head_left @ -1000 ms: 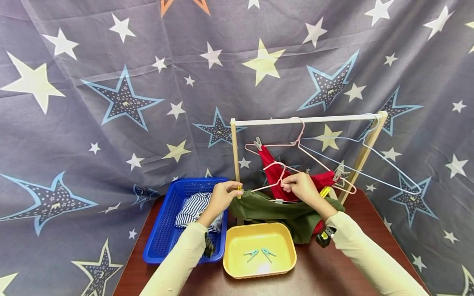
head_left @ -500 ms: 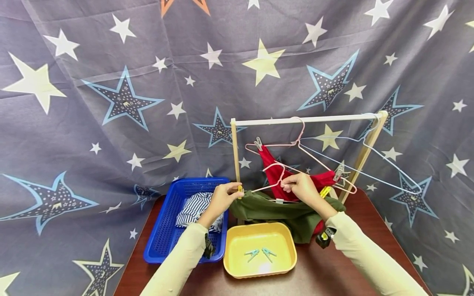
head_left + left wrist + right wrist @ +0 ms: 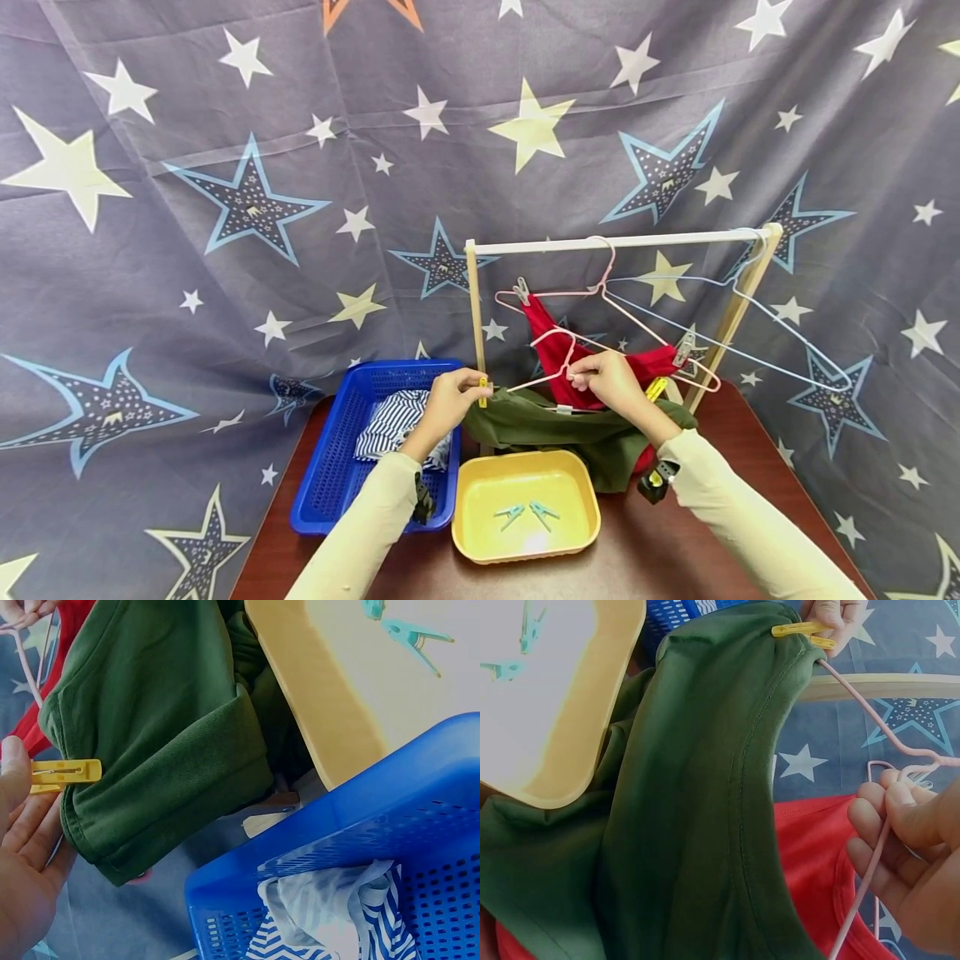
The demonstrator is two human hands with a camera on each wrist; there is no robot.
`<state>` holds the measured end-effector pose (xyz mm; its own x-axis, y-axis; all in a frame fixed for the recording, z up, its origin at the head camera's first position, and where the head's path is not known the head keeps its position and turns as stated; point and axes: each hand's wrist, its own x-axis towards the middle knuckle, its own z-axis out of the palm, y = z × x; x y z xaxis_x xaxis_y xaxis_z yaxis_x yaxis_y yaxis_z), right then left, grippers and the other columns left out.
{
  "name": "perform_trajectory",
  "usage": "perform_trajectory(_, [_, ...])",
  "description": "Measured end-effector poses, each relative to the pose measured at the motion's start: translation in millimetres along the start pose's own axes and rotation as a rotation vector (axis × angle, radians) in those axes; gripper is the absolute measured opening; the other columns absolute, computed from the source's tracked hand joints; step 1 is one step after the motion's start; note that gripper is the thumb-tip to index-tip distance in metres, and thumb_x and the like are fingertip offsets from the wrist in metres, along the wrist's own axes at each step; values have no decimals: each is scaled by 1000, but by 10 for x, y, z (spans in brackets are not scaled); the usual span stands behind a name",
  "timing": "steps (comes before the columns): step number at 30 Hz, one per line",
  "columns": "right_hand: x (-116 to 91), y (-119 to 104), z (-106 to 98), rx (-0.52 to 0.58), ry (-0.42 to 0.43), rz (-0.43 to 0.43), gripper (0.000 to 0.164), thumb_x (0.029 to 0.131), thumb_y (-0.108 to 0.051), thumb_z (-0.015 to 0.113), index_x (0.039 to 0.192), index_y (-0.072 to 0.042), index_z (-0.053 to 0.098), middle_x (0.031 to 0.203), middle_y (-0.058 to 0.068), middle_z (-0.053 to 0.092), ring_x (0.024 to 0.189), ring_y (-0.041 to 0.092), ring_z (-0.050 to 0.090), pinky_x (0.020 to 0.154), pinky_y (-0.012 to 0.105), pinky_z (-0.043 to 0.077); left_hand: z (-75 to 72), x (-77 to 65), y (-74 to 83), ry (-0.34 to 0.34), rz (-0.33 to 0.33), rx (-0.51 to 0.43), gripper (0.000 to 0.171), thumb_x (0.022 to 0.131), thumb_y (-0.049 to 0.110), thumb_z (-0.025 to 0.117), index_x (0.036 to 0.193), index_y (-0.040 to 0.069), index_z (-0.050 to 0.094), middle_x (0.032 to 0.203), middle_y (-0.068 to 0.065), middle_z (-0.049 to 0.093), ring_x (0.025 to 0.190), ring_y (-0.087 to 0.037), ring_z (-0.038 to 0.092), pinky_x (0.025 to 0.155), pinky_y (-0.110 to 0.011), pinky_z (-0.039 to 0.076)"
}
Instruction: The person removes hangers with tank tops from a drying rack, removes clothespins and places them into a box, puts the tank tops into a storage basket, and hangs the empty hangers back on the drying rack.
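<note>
the person's left hand [image 3: 450, 402] pinches a yellow clip [image 3: 75, 771] set on one shoulder of the green garment [image 3: 694, 787]; the right hand [image 3: 613, 382] pinches the neck of a pale pink hanger [image 3: 536, 382] whose arm runs into that cloth. a second yellow clip [image 3: 656, 388] sits just beside the right wrist. below the fingers, the yellow tray [image 3: 527, 557] holds two teal clips [image 3: 511, 517]; beside the left hand, a blue basket [image 3: 318, 483] holds a striped cloth [image 3: 386, 425]. beyond the right fingers, a red garment [image 3: 652, 364] hangs clipped under the white rod [image 3: 540, 247]. the red piece looks done, the green nearly so — clipped, but not on the rod — and the striped one remains. a white tag [image 3: 564, 409] shows below the right fingertips; no brand or writing can be read.
</note>
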<state>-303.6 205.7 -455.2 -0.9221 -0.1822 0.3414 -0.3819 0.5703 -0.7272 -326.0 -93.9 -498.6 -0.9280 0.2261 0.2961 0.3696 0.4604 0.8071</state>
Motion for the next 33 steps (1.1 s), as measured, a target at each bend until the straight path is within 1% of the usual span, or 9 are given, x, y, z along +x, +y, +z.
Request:
perform_trajectory(7, [2,-14,17,-2,-3,0,13,83,13,70,84,4,78,72,17,74,64,24,70,59,16,49,-13,-5,2,3,-20,11,16,86,13,81,100,8,76,92,-8,78,79,-16,70,68,-25,54])
perform_trajectory(9, [0,-19,20,2,-3,-4,13,83,14,70,83,4,78,72,17,74,63,24,70,59,16,50,-21,-11,11,6,-9,21,15,86,12,80,99,7,76,92,-9,78,78,-17,70,67,-26,54])
perform_trajectory(15, [-4,-21,35,3,-2,-8,13,83,14,70,82,4,78,73,17,74,61,22,69,58,15,51,-40,-10,52,23,-4,45,19,84,12,82,98,0,75,91,-11,78,78,-21,71,66,-25,53])
perform_trajectory(17, [-6,-26,37,3,0,-9,13,83,14,70,82,4,78,73,18,74,61,21,69,59,16,51,-42,-6,59,29,-5,50,20,83,12,83,97,-1,75,90,-11,78,78,-21,72,66,-25,54])
perform_trajectory(28, [-12,-30,46,14,-12,10,13,84,14,68,84,4,78,73,18,74,63,22,69,58,16,50,-31,22,30,82,16,97,14,82,15,84,88,3,78,83,-8,79,71,-18,71,62,-25,53])
perform_trajectory(33, [-20,-22,46,27,-19,15,14,84,14,68,85,5,78,75,18,75,64,23,70,59,16,51,-19,24,41,108,4,92,9,81,14,85,83,8,79,80,-6,78,68,-15,68,60,-24,51])
